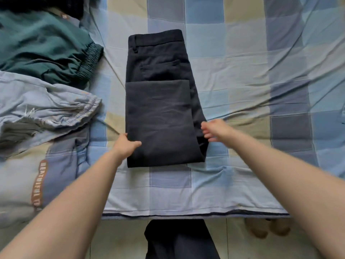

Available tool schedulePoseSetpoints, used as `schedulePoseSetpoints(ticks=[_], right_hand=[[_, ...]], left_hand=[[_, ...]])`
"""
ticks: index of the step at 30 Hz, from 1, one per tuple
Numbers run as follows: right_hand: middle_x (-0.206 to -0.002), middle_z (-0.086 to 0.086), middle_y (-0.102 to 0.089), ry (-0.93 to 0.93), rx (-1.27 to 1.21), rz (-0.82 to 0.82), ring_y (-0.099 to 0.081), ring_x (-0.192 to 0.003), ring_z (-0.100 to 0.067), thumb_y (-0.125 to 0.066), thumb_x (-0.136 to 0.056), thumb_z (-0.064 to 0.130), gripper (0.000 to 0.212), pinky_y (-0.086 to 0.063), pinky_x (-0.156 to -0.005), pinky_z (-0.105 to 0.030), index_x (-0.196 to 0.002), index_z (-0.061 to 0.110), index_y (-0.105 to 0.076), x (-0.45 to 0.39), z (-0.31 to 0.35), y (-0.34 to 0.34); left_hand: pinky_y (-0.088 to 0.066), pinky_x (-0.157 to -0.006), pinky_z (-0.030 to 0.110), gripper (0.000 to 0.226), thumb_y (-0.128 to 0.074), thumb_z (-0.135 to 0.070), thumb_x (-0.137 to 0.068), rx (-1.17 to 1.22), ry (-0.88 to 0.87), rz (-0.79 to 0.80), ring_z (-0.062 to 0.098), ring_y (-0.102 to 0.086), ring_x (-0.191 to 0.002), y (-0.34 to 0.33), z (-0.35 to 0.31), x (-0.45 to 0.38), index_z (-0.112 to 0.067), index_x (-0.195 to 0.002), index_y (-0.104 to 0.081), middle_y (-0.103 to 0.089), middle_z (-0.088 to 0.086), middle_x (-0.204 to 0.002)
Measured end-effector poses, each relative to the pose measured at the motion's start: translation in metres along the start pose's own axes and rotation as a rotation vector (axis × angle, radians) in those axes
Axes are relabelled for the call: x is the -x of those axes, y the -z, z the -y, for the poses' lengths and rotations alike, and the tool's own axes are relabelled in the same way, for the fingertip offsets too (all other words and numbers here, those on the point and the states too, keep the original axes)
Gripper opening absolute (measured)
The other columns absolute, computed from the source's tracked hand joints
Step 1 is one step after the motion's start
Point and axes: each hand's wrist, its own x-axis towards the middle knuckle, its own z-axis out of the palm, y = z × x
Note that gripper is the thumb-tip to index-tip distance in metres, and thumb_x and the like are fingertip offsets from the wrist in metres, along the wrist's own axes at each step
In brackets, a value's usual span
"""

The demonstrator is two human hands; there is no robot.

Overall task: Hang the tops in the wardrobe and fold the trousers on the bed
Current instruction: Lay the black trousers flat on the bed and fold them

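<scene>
Black trousers (160, 101) lie mid-bed (242, 71), legs doubled up over the seat. Left hand (125, 144) pinches the near left edge, likely pinning the fold. Right hand (212, 130) hovers at the right edge, fingers loose, holding nothing, probably about to square it.

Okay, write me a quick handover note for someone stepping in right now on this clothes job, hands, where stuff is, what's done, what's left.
Left hand: grips the near left edge of the dark trousers, thumb on top.
Right hand: open, blurred, at the trousers' near right edge; contact unclear.
The dark trousers lie mid-bed on the checked sheet, legs folded up once over the seat, waistband at the far end.
Left of them lie a green garment with an elastic band and a light blue garment, both crumpled, unfolded.
Done: first fold of the dark trousers.
Left: probably one more fold, then the two crumpled pieces. No wardrobe or hangers in view.
</scene>
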Motion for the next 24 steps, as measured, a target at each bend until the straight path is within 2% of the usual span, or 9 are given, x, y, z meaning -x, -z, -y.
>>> schedulePoseSetpoints(ticks=[2, 5, 7, 9, 10, 12, 16, 20, 24], right_hand=[[-0.096, -0.005, -0.059, 0.029, -0.007, 0.033, -0.058, -0.083, -0.015, -0.054, -0.095, 0.03, 0.021, -0.047, -0.074, -0.028, -0.105, 0.012, -0.058, -0.004, -0.028, -0.014], [-0.121, -0.005, -0.057, 0.041, -0.071, 0.074, -0.055, -0.112, -0.019, -0.062, -0.091, 0.03, 0.041, -0.048, -0.091, -0.034, -0.127, 0.011, -0.053, -0.007, -0.05, -0.025], [-0.124, -0.002, -0.058, 0.07, -0.081, 0.062, -0.057, -0.11, -0.017, -0.064, -0.09, 0.028, 0.046, -0.049, -0.086, -0.032, -0.13, 0.012, -0.051, -0.011, -0.053, -0.032], [-0.113, 0.006, -0.062, 0.113, -0.1, 0.047, -0.059, -0.092, -0.003, -0.066, -0.088, 0.026, 0.043, -0.05, -0.067, -0.019, -0.127, 0.014, -0.051, -0.013, -0.049, -0.039], [-0.104, 0.01, -0.062, 0.127, -0.107, 0.048, -0.056, -0.083, 0.003, -0.067, -0.088, 0.026, 0.042, -0.045, -0.057, -0.014, -0.126, 0.016, -0.051, -0.014, -0.046, -0.041], [-0.094, 0.015, -0.058, 0.122, -0.077, 0.07, -0.051, -0.076, 0.007, -0.068, -0.087, 0.028, 0.038, -0.036, -0.054, -0.012, -0.12, 0.021, -0.053, -0.018, -0.042, -0.044], [-0.09, 0.018, -0.06, 0.093, 0.021, 0.112, -0.052, -0.075, 0.006, -0.068, -0.086, 0.033, 0.032, -0.039, -0.048, -0.009, -0.115, 0.021, -0.06, -0.018, -0.035, -0.043], [-0.114, 0.012, -0.064, 0.161, 0.058, 0.151, -0.055, -0.089, 0.004, -0.062, -0.09, 0.036, 0.032, -0.039, -0.064, -0.016, -0.121, 0.027, -0.06, -0.012, -0.037, -0.041], [-0.117, 0.009, -0.069, 0.269, -0.148, 0.213, -0.064, -0.107, -0.007, -0.062, -0.092, 0.025, 0.026, -0.049, -0.091, -0.023, -0.118, 0.023, -0.064, 0.001, -0.045, -0.036]], left_hand=[[-0.048, -0.086, 0.032, 0.036, -0.065, -0.007, -0.089, 0.044, -0.018, -0.131, 0.023, -0.061, -0.104, -0.006, 0.021, 0.001, -0.007, -0.123, -0.052, -0.062, 0.008, -0.12], [-0.045, -0.084, 0.03, 0.03, -0.066, -0.015, -0.088, -0.049, -0.062, -0.233, 0.021, -0.058, -0.102, -0.005, 0.035, -0.004, -0.01, -0.116, -0.059, -0.058, 0.003, -0.113], [-0.044, -0.089, 0.034, 0.028, -0.067, -0.022, -0.087, -0.149, -0.068, -0.29, 0.021, -0.053, -0.102, -0.004, 0.039, -0.008, -0.01, -0.112, -0.061, -0.05, 0.0, -0.112], [-0.044, -0.08, 0.03, 0.025, -0.067, -0.023, -0.089, -0.086, -0.028, -0.229, 0.02, -0.055, -0.096, -0.003, 0.041, -0.011, -0.008, -0.109, -0.062, -0.057, 0.001, -0.107], [-0.043, -0.072, 0.028, 0.021, -0.067, -0.023, -0.089, -0.039, -0.022, -0.2, 0.02, -0.057, -0.091, -0.002, 0.043, -0.012, -0.009, -0.104, -0.063, -0.062, 0.0, -0.1], [-0.04, -0.062, 0.023, 0.01, -0.067, -0.022, -0.088, -0.009, -0.042, -0.204, 0.016, -0.057, -0.081, 0.001, 0.048, -0.014, -0.014, -0.09, -0.062, -0.063, -0.004, -0.086], [-0.045, -0.066, 0.025, 0.014, -0.069, -0.02, -0.088, 0.042, -0.084, -0.127, 0.011, -0.057, -0.075, 0.005, 0.053, -0.012, -0.016, -0.084, -0.057, -0.063, -0.003, -0.083], [-0.047, -0.077, 0.033, 0.02, -0.075, -0.018, -0.083, 0.158, -0.089, -0.127, 0.016, -0.055, -0.075, 0.009, 0.054, -0.009, -0.017, -0.073, -0.058, -0.061, -0.001, -0.075], [-0.045, -0.076, 0.036, 0.028, -0.079, -0.038, -0.07, 0.322, -0.115, -0.084, 0.017, -0.05, -0.076, 0.016, 0.05, 0.008, -0.023, -0.068, -0.055, -0.054, 0.0, -0.075]])
